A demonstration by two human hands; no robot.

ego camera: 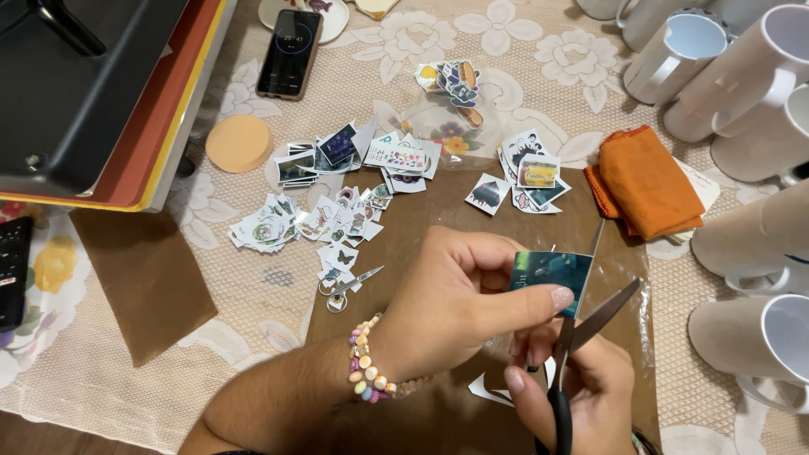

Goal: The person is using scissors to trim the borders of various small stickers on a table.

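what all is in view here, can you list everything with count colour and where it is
printed picture: one, teal, pinched in the left hand
scissors: one pair, black handles, blades open at the picture's edge, in the right hand
small scissors: one pair, silver, lying by the cut-outs
cut-outs: many, mixed colours, in piles across the table middle
brown sheet: one, under the hands
brown piece: one, left
cloth: one, orange, folded, right
mugs: several, white, right edge
phone: one, dark, top
round pad: one, orange, left of the piles
heat press: one, black, top left
bracelet: one, pastel beads, left wrist
left hand: fingers on the picture
right hand: fingers in the scissor handles
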